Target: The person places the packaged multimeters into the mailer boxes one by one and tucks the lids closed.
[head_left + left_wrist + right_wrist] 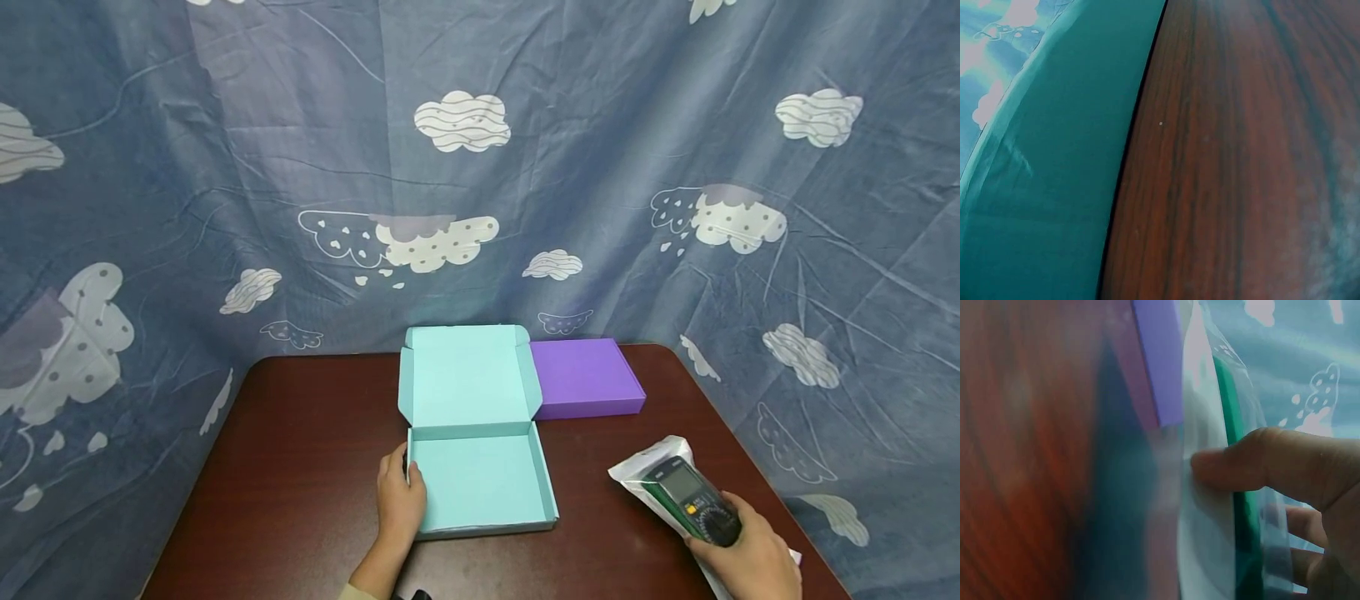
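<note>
My left hand (402, 496) holds the left wall of an open light-blue cardboard box (480, 483), with the thumb at the wall's top edge and fingers outside. The box's lid (468, 375) stands raised behind it, and no contents show inside. Over the table's right side, my right hand (753, 554) grips a digital multimeter (686, 492) in a plastic bag (660, 450) that is clear in front and white behind. In the right wrist view the thumb (1229, 467) presses the bag's white side near a green edge (1233, 403). The left wrist view shows no fingers.
A closed purple box (585, 375) lies at the back right of the brown wooden table (315, 450), beside the raised lid. Blue cloth (345, 108) printed with clouds hangs behind and at both sides of the table.
</note>
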A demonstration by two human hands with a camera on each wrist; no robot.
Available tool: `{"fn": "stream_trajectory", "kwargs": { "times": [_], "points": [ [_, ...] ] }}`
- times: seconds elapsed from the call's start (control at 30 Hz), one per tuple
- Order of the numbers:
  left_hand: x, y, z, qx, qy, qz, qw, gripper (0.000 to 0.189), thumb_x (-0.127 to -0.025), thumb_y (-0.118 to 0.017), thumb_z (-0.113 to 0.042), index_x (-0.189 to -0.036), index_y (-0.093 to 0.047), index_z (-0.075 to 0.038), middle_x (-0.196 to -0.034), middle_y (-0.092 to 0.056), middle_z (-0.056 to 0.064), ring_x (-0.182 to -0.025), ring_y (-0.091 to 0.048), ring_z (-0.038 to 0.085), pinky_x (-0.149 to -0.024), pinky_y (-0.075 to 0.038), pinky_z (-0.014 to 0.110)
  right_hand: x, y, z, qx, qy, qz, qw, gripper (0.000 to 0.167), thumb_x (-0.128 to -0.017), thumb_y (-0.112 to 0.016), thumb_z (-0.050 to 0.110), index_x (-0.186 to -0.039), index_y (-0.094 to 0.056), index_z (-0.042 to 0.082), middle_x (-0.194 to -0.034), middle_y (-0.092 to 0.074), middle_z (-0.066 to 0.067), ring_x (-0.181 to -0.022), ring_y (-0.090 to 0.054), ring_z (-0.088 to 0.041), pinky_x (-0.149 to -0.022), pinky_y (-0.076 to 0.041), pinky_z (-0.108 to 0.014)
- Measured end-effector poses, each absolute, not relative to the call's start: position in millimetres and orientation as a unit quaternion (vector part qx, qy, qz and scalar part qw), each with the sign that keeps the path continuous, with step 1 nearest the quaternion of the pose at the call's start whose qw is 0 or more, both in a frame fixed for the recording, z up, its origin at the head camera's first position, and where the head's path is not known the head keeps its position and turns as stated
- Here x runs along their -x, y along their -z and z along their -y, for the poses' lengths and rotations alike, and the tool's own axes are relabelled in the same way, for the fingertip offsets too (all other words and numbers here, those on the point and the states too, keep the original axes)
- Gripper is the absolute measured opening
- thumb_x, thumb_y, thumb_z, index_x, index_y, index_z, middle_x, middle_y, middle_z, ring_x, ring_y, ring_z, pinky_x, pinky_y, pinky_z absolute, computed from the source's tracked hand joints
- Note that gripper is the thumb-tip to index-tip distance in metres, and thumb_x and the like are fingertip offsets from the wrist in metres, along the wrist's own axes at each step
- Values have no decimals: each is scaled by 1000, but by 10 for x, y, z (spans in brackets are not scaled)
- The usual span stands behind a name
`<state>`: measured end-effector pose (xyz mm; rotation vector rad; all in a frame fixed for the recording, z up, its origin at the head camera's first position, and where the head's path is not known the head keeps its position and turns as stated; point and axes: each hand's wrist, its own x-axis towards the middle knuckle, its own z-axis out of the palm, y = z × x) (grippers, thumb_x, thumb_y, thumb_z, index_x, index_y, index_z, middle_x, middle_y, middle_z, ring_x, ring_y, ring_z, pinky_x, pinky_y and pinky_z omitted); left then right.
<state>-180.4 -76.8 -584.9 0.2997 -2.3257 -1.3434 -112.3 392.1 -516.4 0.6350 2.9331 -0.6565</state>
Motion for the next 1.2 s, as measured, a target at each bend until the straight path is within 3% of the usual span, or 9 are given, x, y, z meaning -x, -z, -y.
{"fn": "stream_trajectory", "kwargs": {
  "times": [0.27, 0.47, 0.83, 1.2],
  "points": [
    [1795, 5838, 775, -109, 493, 837, 211, 36, -98, -59, 1, -133, -61, 7, -122, -59, 26, -115, -57, 46, -92, -47, 62, 1177, 4996, -3673, -105, 223, -969, 33, 119, -65, -92, 55, -152, -36, -3, -135, -50, -39, -105, -59, -45, -78, -49, -60],
    [1798, 5841, 777, -114, 492, 839, 203, 36, -99, -59, 0, -134, -60, 6, -123, -58, 26, -116, -56, 46, -92, -46, 62, 1201, 4963, -3512, -59, 237, -969, 50, 117, -62, -96, 49, -153, -39, 1, -138, -50, -35, -112, -55, -42, -84, -48, -61],
    [1811, 5837, 771, -116, 488, 839, 212, 36, -97, -60, 0, -133, -62, 5, -121, -59, 24, -114, -57, 46, -90, -47, 62, 1209, 4954, -3264, 15, 252, -967, -23, 108, -56, -100, 38, -146, -51, 5, -134, -60, -23, -107, -59, -35, -79, -50, -50],
    [1809, 5838, 780, -110, 495, 837, 205, 35, -99, -58, 0, -134, -60, 7, -121, -58, 24, -114, -57, 44, -92, -47, 61, 1272, 4943, -2975, 72, 258, -960, -76, 101, -51, -102, 26, -141, -59, 11, -130, -65, -13, -111, -58, -35, -87, -48, -56]
  ]
}}
